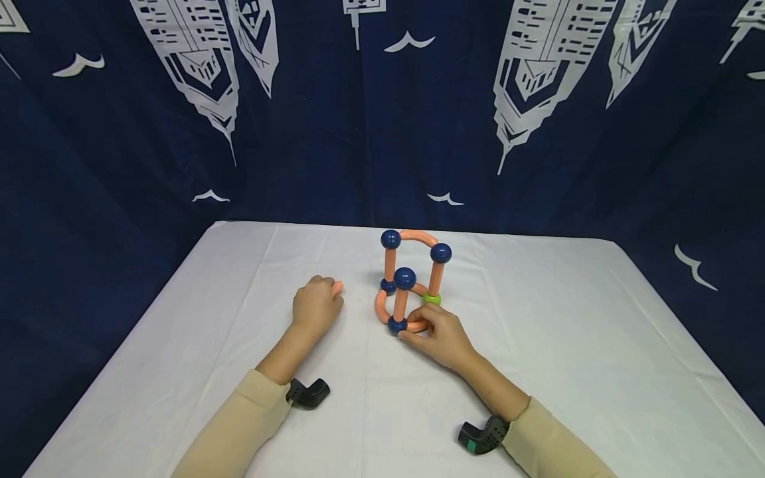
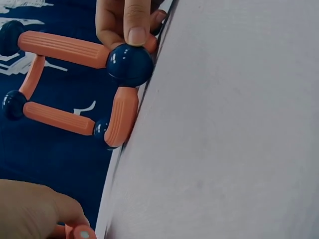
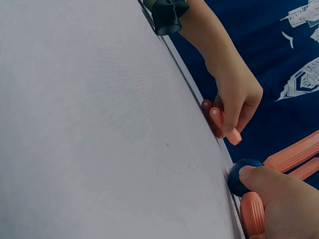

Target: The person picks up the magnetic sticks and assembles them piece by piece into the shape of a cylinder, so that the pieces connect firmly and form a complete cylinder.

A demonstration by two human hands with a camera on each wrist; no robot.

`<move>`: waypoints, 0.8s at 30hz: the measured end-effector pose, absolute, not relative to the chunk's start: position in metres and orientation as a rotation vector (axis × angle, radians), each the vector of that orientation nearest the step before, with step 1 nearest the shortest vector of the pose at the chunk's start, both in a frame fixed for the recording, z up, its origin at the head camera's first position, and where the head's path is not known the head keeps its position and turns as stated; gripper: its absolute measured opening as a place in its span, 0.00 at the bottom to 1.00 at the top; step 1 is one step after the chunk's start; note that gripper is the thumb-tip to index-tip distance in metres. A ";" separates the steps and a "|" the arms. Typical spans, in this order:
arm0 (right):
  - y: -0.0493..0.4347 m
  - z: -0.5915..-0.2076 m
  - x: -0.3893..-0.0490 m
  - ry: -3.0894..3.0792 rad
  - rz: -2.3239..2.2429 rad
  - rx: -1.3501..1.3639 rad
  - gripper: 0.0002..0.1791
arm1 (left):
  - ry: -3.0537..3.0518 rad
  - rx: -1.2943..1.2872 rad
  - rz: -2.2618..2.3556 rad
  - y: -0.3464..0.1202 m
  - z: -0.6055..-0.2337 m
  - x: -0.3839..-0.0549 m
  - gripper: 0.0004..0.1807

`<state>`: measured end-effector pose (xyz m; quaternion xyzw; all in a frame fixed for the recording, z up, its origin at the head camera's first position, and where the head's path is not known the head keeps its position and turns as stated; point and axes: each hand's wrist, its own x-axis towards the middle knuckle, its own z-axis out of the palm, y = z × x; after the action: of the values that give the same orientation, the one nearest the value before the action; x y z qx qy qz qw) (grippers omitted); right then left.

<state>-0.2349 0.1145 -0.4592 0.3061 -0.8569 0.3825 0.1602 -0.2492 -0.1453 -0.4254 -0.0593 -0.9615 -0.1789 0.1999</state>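
A magnetic-stick frame of blue balls (image 1: pixel 404 278), orange sticks (image 1: pixel 401 305) and one green ball (image 1: pixel 431 299) stands upright on the table. Curved orange sticks link the balls at its base, and another curved stick (image 1: pixel 420 236) joins two balls at the top. At the base, my right hand (image 1: pixel 445 335) grips the near corner, its thumb against the lower blue ball (image 2: pixel 129 64). To the left of the frame and apart from it, my left hand (image 1: pixel 317 305) holds short orange sticks (image 3: pixel 225 125). Two stick ends show there; the fingers hide the rest.
A white cloth (image 1: pixel 335 411) covers the table. Behind it hangs a dark blue curtain (image 1: pixel 335 153) with white building and bird prints. Each wrist wears a black camera (image 1: pixel 309 394).
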 end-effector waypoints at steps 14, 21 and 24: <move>0.113 -0.460 -0.235 -2.433 1.106 0.876 0.14 | -2.694 0.052 -1.275 -0.147 -0.414 -0.251 0.15; 0.113 -0.460 -0.235 -2.430 1.109 0.880 0.13 | -2.655 0.050 -1.744 -0.143 -0.403 -0.250 0.17; 0.114 -0.460 -0.235 -2.424 1.110 0.880 0.13 | -2.617 0.049 -1.836 -0.140 -0.399 -0.249 0.18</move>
<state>-0.2351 0.1136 -0.4601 0.3092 -0.8514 0.3897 0.1661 -0.2490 -0.1404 -0.3994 0.0155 -0.8182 -0.5741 -0.0277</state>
